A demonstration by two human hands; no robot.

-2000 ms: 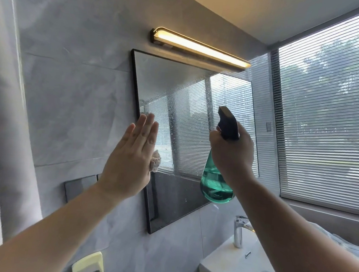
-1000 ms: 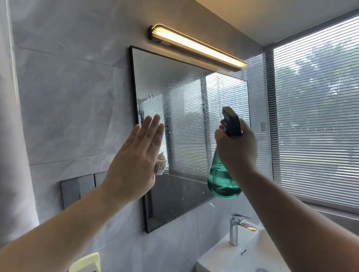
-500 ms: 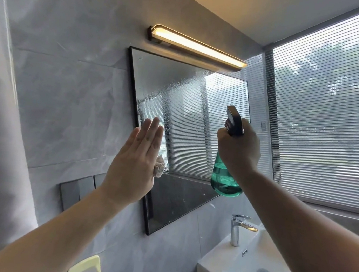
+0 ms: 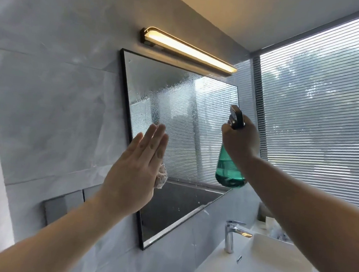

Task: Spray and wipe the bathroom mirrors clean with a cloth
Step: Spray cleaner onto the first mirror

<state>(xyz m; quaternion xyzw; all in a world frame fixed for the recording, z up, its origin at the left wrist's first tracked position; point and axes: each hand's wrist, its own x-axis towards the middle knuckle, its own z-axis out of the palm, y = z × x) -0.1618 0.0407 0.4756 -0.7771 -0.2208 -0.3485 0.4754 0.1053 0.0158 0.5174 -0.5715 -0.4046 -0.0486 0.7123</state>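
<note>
A black-framed mirror (image 4: 183,106) hangs on the grey wall, its upper glass covered in spray droplets. My left hand (image 4: 135,171) lies flat with straight fingers, pressing a pale cloth (image 4: 161,176) against the mirror's left side; only a corner of the cloth shows past the palm. My right hand (image 4: 241,140) grips a teal spray bottle (image 4: 228,172) by its neck, in front of the mirror's right part. The bottle's dark nozzle (image 4: 236,116) points toward the glass.
A lit bar lamp (image 4: 189,50) sits above the mirror. Below right are a white basin (image 4: 271,265) and a chrome tap (image 4: 231,234). Slatted blinds (image 4: 317,116) cover the window on the right. A grey wall plate (image 4: 63,206) is mounted lower left.
More droplets cover the mirror's upper glass than two seconds ago. My right hand has shifted the bottle slightly right and up. My left hand stays pressed on the cloth.
</note>
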